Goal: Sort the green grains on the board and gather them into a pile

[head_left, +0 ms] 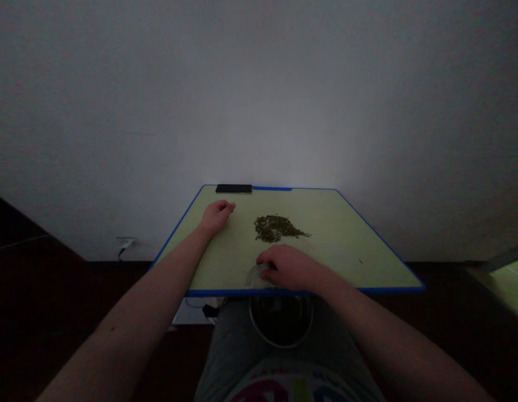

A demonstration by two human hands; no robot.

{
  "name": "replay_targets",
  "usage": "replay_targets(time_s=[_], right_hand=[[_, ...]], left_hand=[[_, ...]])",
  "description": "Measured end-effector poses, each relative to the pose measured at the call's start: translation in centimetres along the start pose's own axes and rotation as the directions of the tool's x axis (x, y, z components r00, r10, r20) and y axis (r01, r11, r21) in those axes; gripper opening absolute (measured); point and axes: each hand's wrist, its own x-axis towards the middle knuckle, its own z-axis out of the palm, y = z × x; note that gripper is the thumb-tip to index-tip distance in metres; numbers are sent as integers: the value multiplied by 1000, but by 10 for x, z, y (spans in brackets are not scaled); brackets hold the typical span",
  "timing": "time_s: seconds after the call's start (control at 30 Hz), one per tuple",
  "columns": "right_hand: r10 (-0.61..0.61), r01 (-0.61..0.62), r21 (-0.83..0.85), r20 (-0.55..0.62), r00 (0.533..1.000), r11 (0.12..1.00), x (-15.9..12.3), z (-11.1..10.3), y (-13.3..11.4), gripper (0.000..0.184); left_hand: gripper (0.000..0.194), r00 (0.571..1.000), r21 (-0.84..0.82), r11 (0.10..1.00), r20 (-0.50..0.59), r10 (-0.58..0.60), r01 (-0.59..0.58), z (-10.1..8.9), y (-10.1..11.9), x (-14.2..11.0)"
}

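Note:
My left hand [217, 218] rests on the pale green board [342, 234] with its fingers loosely curled and nothing visible in them. A heap of small dark green grains [277, 228] lies at the board's middle, to the right of that hand. My right hand [287, 267] sits near the board's front edge, curled over a clear round lid [255, 277]. Much of the lid is hidden under my fingers, and its material is hard to tell in the dim light.
A round, clear-rimmed bowl [280, 320] with a dark inside sits below the board's front edge, on my lap. A black phone [233, 188] lies at the board's far edge. A white wall stands behind, with a plugged-in cable [126, 244] low on the left.

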Motion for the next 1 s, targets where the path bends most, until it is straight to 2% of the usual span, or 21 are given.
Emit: replay_targets(time_s=[0.53,0.77,1.0], right_hand=[[82,-82,7,-16,996,997,-14,0,3,27],[115,-116,-13,-38,993,993,-22,1,3,24],[152,-151,35,-32,988,988,-34,2,9,18]], left_hand=[[33,1000,-9,1000,-11,-11,11,1,5,-2],[35,1000,-10,1000,1,-3,3,1,-1,0],[36,1000,22,1000,-6,-1,1,1,1,-1]])
